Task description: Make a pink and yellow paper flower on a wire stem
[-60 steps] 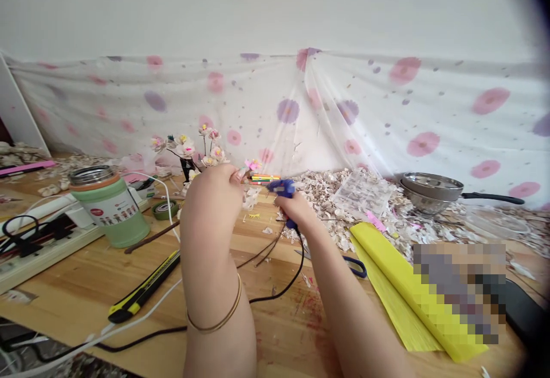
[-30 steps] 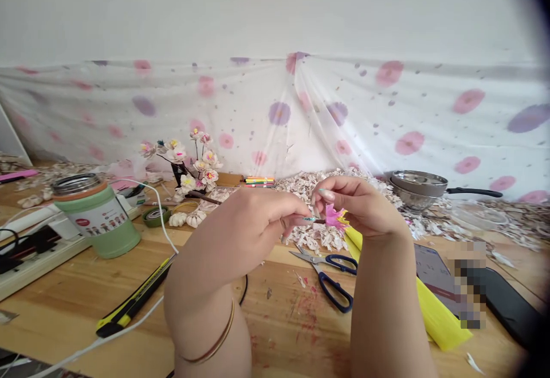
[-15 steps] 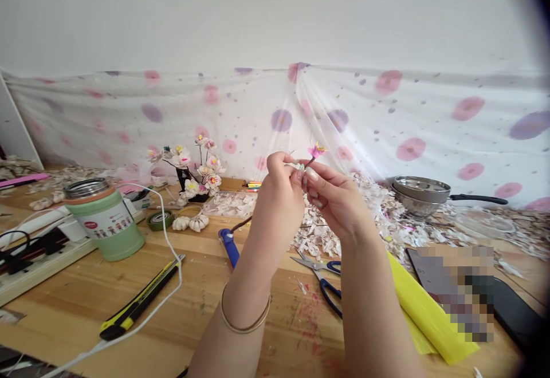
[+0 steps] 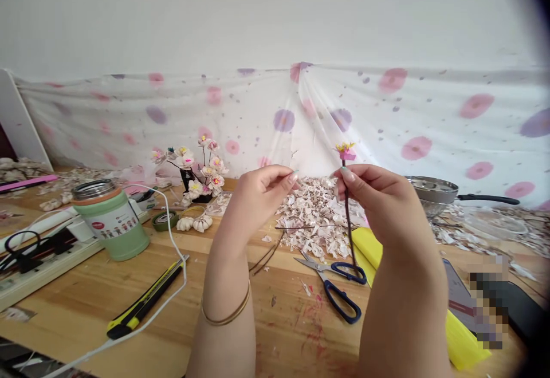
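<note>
My right hand point(image 4: 378, 195) pinches the dark, thin stem point(image 4: 349, 217) of an artificial flower just below its bloom. The pink flower head point(image 4: 345, 152) with yellow tips points up, and the stem hangs down toward the scissors. To the left, my left hand point(image 4: 266, 195) is raised with thumb and forefinger pinched together, apart from the flower. A thin pale strand shows above its fingertips; whether they hold it I cannot tell. Below the hands, blue-handled scissors point(image 4: 339, 286) lie partly open on the wooden table point(image 4: 283, 332).
White papery flakes point(image 4: 313, 217) are heaped behind the scissors. At left are a green jar point(image 4: 112, 223), a yellow-black utility knife point(image 4: 146, 300), a white cable, green tape point(image 4: 164, 221) and garlic bulbs point(image 4: 193, 223). White flowers point(image 4: 206, 172) stand behind; yellow paper point(image 4: 365, 249) lies right.
My hands have separated. My right hand moved right with the flower, whose whole stem now shows; my left hand moved left, still pinched. The view has shifted slightly.
</note>
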### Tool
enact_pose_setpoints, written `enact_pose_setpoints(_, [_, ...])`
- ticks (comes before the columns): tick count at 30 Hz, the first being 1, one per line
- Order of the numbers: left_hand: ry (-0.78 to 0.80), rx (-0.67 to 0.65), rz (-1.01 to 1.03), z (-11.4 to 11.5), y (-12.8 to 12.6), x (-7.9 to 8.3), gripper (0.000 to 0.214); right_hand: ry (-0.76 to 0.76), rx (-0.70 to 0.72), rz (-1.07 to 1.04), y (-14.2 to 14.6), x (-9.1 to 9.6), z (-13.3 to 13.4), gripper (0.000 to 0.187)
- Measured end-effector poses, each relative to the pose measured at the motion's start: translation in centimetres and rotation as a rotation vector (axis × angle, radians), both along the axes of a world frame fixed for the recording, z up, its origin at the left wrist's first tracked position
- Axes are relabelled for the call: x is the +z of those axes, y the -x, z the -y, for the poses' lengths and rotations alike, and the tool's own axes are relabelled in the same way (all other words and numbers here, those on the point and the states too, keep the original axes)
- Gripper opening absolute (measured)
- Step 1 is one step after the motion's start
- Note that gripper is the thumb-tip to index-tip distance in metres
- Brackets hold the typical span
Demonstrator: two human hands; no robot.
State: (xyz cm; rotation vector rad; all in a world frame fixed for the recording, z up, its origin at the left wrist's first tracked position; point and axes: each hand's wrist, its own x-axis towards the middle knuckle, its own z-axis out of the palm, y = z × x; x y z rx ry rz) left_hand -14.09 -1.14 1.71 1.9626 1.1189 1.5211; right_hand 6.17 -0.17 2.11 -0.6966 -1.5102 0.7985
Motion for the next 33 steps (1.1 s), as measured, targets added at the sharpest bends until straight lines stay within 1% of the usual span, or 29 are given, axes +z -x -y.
enact_pose_setpoints(1, [-0.032,0.003,-0.007,0.1,0.4,0.1,0.025,-0.018,-0.015,0.079,-0.3,0.2,0.8,0.021])
enact_pose_setpoints(3, [-0.107,-0.041,-0.007,0.2,0.7,0.3,0.023,-0.042,-0.021,0.206,-0.6,0.5,2.3,0.020])
enact_pose_setpoints(7, [-0.253,-0.238,0.004,0.5,0.0,0.2,0.014,-0.096,-0.015,0.354,-0.8,0.9,4.3,0.012])
enact_pose_setpoints(10, [-0.322,-0.336,-0.034,0.8,-0.2,0.0,0.017,-0.131,0.010,0.403,-0.8,1.2,5.2,0.012])
enact_pose_setpoints(13, [-0.336,-0.403,-0.045,1.3,0.0,0.0,0.020,-0.175,0.049,0.411,-1.0,1.3,6.1,0.015])
enact_pose_setpoints(16, [-0.337,-0.489,-0.036,2.0,0.1,0.2,0.021,-0.251,0.025,0.434,-1.3,1.0,6.9,0.014])
enact_pose_setpoints(21, [-0.415,-0.532,-0.018,2.5,-0.1,0.5,0.021,-0.349,-0.135,0.461,-1.8,0.4,8.2,0.011])
enact_pose_setpoints(25, [-0.558,-0.573,0.004,2.2,-0.4,0.6,0.025,-0.370,-0.219,0.467,-1.5,0.6,9.1,0.010])
enact_pose_setpoints(27, [-0.616,-0.587,0.004,2.1,-0.4,0.7,0.028,-0.384,-0.240,0.458,-1.3,0.7,9.4,0.009])
enact_pose_setpoints(33, [-0.667,-0.541,0.012,2.4,-0.8,1.0,0.027,-0.452,-0.240,0.505,-1.5,0.9,9.4,0.009])
